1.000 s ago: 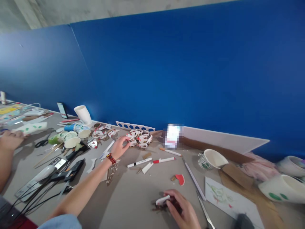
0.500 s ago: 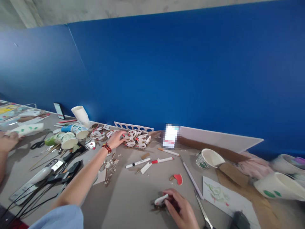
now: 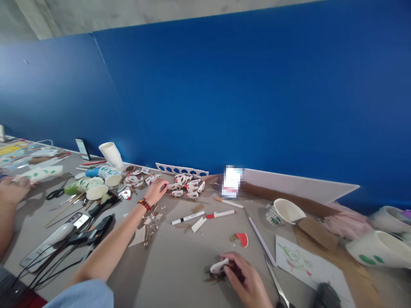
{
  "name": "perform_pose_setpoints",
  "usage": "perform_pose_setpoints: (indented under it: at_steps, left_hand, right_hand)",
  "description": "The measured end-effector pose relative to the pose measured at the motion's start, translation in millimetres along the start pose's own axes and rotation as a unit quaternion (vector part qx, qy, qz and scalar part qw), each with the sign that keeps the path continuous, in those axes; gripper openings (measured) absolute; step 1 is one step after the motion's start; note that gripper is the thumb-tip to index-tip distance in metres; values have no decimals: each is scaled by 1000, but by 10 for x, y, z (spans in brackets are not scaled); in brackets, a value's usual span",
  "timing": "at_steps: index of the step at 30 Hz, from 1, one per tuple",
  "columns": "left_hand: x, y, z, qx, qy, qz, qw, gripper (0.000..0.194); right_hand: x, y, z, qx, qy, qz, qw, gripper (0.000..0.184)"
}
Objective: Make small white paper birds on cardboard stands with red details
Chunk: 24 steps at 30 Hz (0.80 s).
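With 12 o'clock straight ahead across the table point(image 3: 170, 261), the pile of small white bird shapes point(image 3: 192, 188) lies at about 3 o'clock from the left hand point(image 3: 156, 191) and 11 o'clock from the right hand point(image 3: 247, 280). The left hand is by far the nearer: its fingertips are right at the pile's near-left edge, while the right hand sits well apart from it, low toward the person.

The left hand is partly curled, thumb and forefinger close together beside the outermost shape; whether they pinch it or only touch it, I cannot tell. The right hand is mostly closed, its thumb and fingers gripping one small white piece point(image 3: 218, 267) by the end toward 2 o'clock. That piece has its long axis running roughly from 8 to 2 o'clock, with its free end toward 8. Dark, thin parts show under it, too blurred to make out.

Between the hands lie a black-banded pen point(image 3: 188, 218) and a red-banded pen point(image 3: 221, 214), both nearly along 9 to 3 o'clock. A red cutout point(image 3: 243, 240) lies near the right hand, at 12 o'clock from it. Behind the pile, a strip with round holes point(image 3: 169, 169) leans against the blue panel point(image 3: 224, 94).
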<state>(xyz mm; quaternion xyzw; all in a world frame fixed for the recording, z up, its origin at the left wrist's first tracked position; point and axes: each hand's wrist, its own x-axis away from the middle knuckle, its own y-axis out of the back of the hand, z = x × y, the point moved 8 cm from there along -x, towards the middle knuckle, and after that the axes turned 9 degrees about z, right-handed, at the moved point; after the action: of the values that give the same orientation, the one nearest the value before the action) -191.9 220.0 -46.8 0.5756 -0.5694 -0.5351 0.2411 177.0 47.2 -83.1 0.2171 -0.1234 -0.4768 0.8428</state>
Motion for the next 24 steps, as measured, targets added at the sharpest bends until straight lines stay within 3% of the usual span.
perform_pose_setpoints:
  at_steps: [6,10,12,17,20,24]
  left_hand:
    - [-158,50,-177,3,-18,-15,1000,16]
    - [-274,160,-460,4,-18,-43,999,20]
    - [-386,100,-712,7,-36,-28,999,19]
    - [-688,-258,-1333,13,-69,26,997,22]
    - [-792,-386,-1517,22,-61,35,997,31]
    - [-863,-390,-1566,52,-40,48,997,40]
  right_hand:
    - [6,23,39,-2,7,-14,1000,29]
    - [5,31,87,15,14,-10,1000,25]
    - [5,36,105,24,18,-12,999,23]
    - [6,48,132,25,22,-17,999,24]
    - [12,49,150,25,26,-13,999,24]
    - [23,41,145,32,28,-10,999,22]
